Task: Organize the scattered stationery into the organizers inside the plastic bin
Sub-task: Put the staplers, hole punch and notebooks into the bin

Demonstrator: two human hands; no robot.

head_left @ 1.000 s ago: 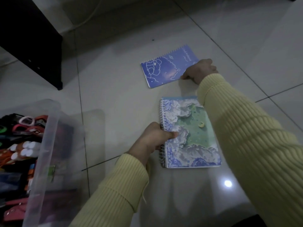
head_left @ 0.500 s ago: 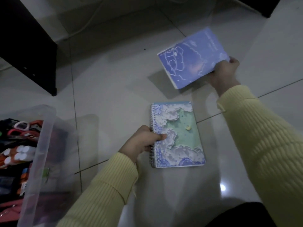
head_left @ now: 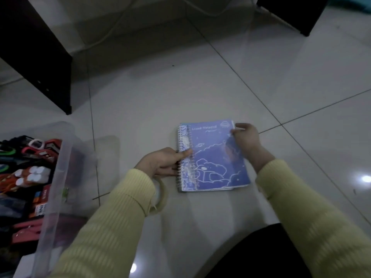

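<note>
Nearest, at left: bin (head_left: 60, 167), clear plastic, on the tile floor (head_left: 140, 101). Scissors and white-capped tubes show inside it; the rest is too dark to sort.

Left hand (head_left: 160, 162): thumb laid across the spiral edge of the cloud notebook (head_left: 185, 141), fingers curled at that edge. It grips the notebook about mid-length on its left side.

Blue notebook (head_left: 216, 161): lies flat on top of the cloud notebook and covers all but a strip along the coils. Long axes of both run near to far and lean slightly left at the far end. Spirals left, title end far.

Right hand (head_left: 246, 140): fingers curled over the blue notebook's right edge near the far corner, pinching it. The stack sits between my two hands, well apart from the bin.

Farthest, at left: dark furniture (head_left: 36, 53).
</note>
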